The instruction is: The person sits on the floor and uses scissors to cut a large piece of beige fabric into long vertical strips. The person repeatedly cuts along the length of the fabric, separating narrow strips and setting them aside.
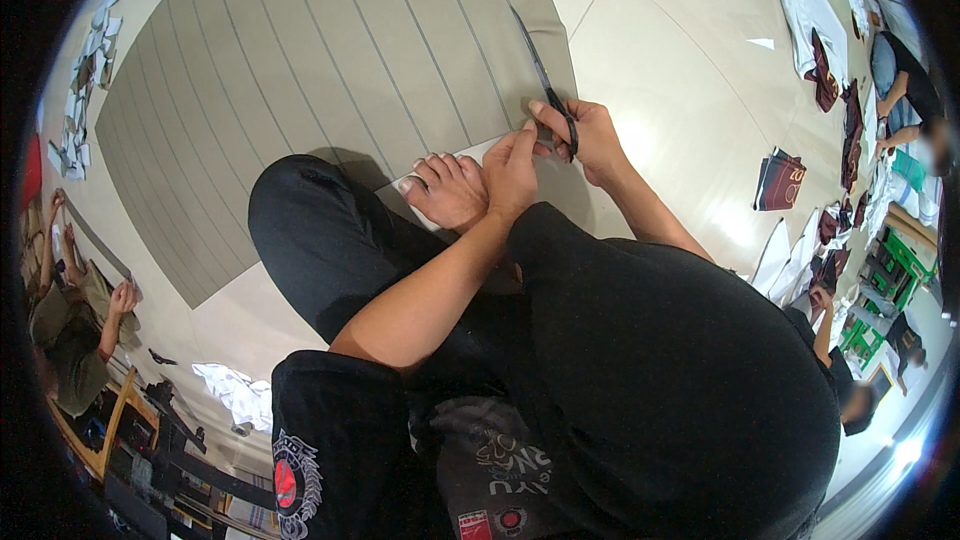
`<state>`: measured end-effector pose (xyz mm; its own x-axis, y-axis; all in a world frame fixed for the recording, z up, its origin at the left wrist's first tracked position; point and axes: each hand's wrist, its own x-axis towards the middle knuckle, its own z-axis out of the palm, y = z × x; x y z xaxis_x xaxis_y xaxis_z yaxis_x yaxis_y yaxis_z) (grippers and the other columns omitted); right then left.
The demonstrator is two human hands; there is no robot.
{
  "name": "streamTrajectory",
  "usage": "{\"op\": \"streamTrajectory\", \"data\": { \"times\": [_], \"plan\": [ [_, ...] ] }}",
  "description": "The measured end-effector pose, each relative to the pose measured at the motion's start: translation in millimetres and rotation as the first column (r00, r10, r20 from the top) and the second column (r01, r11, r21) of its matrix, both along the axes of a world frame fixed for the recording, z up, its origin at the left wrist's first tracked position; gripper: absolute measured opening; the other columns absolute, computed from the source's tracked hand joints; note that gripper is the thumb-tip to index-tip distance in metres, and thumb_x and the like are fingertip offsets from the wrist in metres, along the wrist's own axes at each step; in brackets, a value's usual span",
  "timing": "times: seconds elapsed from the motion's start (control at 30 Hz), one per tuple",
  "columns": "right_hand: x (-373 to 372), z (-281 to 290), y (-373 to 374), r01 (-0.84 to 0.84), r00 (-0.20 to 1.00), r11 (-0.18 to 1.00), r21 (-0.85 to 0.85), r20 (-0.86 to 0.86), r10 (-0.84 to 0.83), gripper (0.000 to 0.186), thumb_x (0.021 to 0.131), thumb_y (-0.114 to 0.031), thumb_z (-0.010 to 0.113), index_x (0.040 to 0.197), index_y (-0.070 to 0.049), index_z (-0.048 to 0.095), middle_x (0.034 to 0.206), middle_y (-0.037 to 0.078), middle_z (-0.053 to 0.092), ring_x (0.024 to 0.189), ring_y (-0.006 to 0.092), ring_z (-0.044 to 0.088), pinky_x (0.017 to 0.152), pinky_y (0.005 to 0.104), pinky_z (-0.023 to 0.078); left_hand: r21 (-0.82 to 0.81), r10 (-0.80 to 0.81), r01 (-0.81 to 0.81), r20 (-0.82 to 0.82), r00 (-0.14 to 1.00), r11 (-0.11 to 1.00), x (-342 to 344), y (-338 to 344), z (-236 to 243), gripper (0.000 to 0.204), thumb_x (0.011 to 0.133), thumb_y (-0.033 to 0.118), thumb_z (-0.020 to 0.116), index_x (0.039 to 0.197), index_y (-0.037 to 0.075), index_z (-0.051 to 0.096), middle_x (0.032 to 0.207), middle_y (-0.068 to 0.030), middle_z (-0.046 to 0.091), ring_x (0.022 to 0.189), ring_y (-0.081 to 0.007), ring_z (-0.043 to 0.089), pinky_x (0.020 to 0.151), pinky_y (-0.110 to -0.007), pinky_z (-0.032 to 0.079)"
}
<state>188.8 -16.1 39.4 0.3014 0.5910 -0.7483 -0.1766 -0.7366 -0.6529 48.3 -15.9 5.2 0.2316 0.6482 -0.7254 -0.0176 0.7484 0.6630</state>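
Note:
A large piece of greyish-tan fabric [330,50] with dark parallel lines lies spread on the floor before me. My right hand [590,143] grips the black handles of a pair of scissors [545,80], whose long blades point away from me along the fabric's right side. Close beside it, my left hand [513,172] is closed, its fingertips pinching the near edge of the fabric by the scissor handles. My bare foot [450,190] rests at the fabric's near edge, just left of that hand. The lower blade is hard to make out.
Pale floor tiles [660,70] surround the fabric. At right lie a folded dark printed cloth [778,180] and piles of white and maroon pieces [822,70]. White scraps [90,80] line the far left. Other people sit at the left [75,330] and right [905,90] rims.

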Motion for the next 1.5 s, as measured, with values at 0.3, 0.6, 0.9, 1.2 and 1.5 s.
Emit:
{"op": "streamTrajectory", "data": {
  "times": [0.3, 0.6, 0.9, 1.2, 1.5],
  "plan": [
    [1, 6, 14, -0.014, 1.000, 1.000, 0.002, -0.014, 0.014, 0.045, 0.086, -0.043, 0.077, 0.077, -0.001, 0.064, 0.060, 0.002, 0.056, 0.049, 0.0100, 0.051, 0.044, 0.0257, 0.037, 0.001, 0.060, -0.060, 0.041, 0.997, 0.998, 0, 1, 2, 0.037, 0.098, 0.036, 0.064, 0.079, 0.004, 0.069, 0.069, -0.0020, 0.063, 0.053, -0.0064, 0.046, 0.047, -0.024, 0.032],
    [2, -1, 27, -0.011, 1.000, 0.999, 0.047, 0.006, 0.011, 0.045, 0.086, -0.045, 0.078, 0.072, -0.007, 0.060, 0.058, -0.001, 0.051, 0.048, 0.0098, 0.049, 0.043, 0.0259, 0.037, -0.044, 0.011, -0.009, 0.047, 0.999, 0.999, -5, -1, -2, 0.037, 0.097, 0.036, 0.064, 0.080, 0.003, 0.070, 0.066, -0.0005, 0.061, 0.051, -0.0062, 0.042, 0.047, -0.024, 0.030],
    [0, -1, 31, -0.010, 1.000, 0.999, 0.030, 0.030, 0.010, 0.044, 0.087, -0.044, 0.078, 0.072, -0.007, 0.059, 0.060, -0.002, 0.050, 0.049, 0.0088, 0.048, 0.043, 0.0254, 0.038, -0.058, 0.066, -0.062, 0.059, 0.996, 0.996, -2, 4, 12, 0.039, 0.097, 0.036, 0.065, 0.076, 0.004, 0.070, 0.060, 0.0023, 0.054, 0.050, -0.0058, 0.041, 0.047, -0.024, 0.029],
    [-2, 2, 32, 0.002, 1.000, 1.000, 0.013, 0.002, -0.002, 0.038, 0.089, -0.037, 0.078, 0.074, -0.007, 0.060, 0.062, -0.002, 0.051, 0.048, 0.0070, 0.046, 0.043, 0.0231, 0.035, -0.084, 0.088, -0.084, 0.045, 0.995, 0.993, -2, 3, 12, 0.041, 0.099, 0.033, 0.063, 0.076, 0.000, 0.071, 0.059, 0.0064, 0.047, 0.055, -0.0045, 0.038, 0.053, -0.024, 0.028],
    [-2, 0, 30, -0.004, 1.000, 1.000, 0.010, 0.006, 0.004, 0.037, 0.089, -0.036, 0.079, 0.075, -0.007, 0.061, 0.063, -0.004, 0.051, 0.049, 0.0059, 0.045, 0.042, 0.0222, 0.034, -0.066, 0.070, -0.067, 0.049, 0.996, 0.996, -3, 3, 11, 0.041, 0.099, 0.033, 0.063, 0.076, 0.000, 0.071, 0.060, 0.0056, 0.049, 0.056, -0.0051, 0.040, 0.053, -0.024, 0.030]
  ]
}}
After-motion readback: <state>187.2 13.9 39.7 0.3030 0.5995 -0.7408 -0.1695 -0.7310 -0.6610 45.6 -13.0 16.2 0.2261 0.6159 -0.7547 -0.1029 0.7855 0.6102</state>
